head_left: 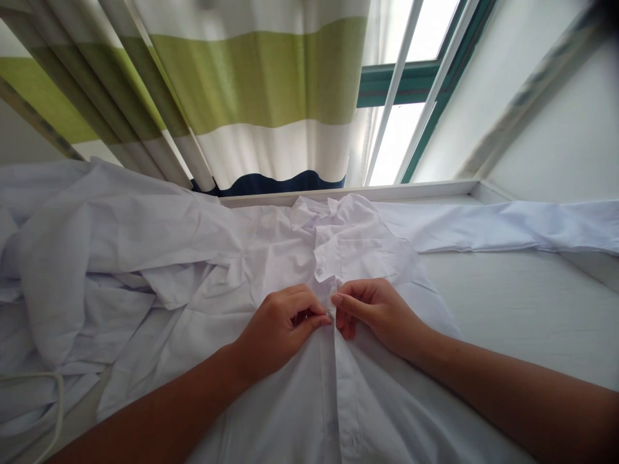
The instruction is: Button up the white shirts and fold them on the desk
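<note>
A white button-up shirt [285, 386] lies spread out before me, its collar at the far end and one sleeve stretched to the right. My left hand [285, 328] pinches the front edge near mid-chest. Opposite it, my right hand [372, 312] grips the button placket [345, 406] between thumb and fingers. The two sets of fingertips almost meet along this strip. Any button between them is hidden. Above my hands the upper front gapes open, with a small button [319, 270] showing near its edge. A chest pocket [367, 258] is on the right side.
More crumpled white cloth [58, 258] is heaped on the left, with a white cord [60, 399] at the lower left. The shirt lies on a pale wooden surface [522, 303]. Behind are a striped curtain [261, 84] and a barred window [401, 96].
</note>
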Tool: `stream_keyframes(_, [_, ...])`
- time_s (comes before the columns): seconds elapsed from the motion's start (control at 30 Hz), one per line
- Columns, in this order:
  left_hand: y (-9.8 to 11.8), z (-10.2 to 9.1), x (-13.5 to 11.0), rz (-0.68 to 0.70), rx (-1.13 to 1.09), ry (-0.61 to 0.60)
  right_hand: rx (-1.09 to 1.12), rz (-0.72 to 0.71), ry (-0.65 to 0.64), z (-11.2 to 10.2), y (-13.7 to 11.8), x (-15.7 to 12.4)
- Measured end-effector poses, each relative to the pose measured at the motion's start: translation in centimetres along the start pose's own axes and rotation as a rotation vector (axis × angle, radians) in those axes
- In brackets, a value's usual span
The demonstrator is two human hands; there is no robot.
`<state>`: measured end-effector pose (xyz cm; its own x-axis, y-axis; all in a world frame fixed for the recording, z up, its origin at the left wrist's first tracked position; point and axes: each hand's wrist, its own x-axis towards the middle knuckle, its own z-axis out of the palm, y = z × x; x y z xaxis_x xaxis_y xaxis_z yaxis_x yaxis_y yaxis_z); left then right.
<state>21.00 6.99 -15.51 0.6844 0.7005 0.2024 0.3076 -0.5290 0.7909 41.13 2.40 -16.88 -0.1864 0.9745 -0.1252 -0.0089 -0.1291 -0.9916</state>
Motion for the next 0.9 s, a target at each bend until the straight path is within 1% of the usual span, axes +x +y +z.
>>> stream_keyframes(0.17, [-0.08, -0.01, -0.01, -0.03, -0.03, 0.022, 0.03, 0.028, 0.007, -0.02, -0.26, 0.09])
stream_keyframes(0.3, [-0.03, 0.02, 0.09, -0.129, -0.067, 0.03, 0.066, 0.059, 0.009, 0.05, -0.45, 0.17])
stream_keyframes(0.4, [-0.01, 0.08, 0.11, -0.203, -0.115, 0.007, 0.063, 0.091, 0.01, 0.03, -0.49, 0.19])
stream_keyframes(0.5, [-0.13, 0.05, 0.12, -0.262, -0.195, -0.02, 0.061, 0.102, 0.017, -0.03, -0.47, 0.16])
stream_keyframes(0.6, [-0.35, -0.06, 0.17, -0.307, -0.29, -0.021, 0.062, 0.1, 0.018, -0.03, -0.49, 0.12])
stream_keyframes(0.7, [-0.54, -0.14, 0.21, -0.33, -0.349, -0.019, 0.073, 0.089, 0.018, 0.03, -0.51, 0.1])
stream_keyframes(0.9, [-0.61, -0.05, 0.17, -0.336, -0.376, -0.011, 0.071, 0.086, 0.022, 0.03, -0.48, 0.01])
